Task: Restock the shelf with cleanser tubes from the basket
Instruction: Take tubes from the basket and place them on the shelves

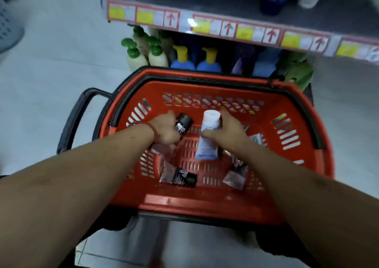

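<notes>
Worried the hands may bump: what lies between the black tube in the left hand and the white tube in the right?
Nothing but bare mesh of the red basket shows between the black tube and white tube, in the head view.

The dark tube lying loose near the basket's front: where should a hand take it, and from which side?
Probably from straight above, pinching the dark tube across its mid-body, left of the black cap. It lies flat on the basket floor, long axis left-right, so the near and far edges are free; the flat crimped end offers little to hold.
</notes>
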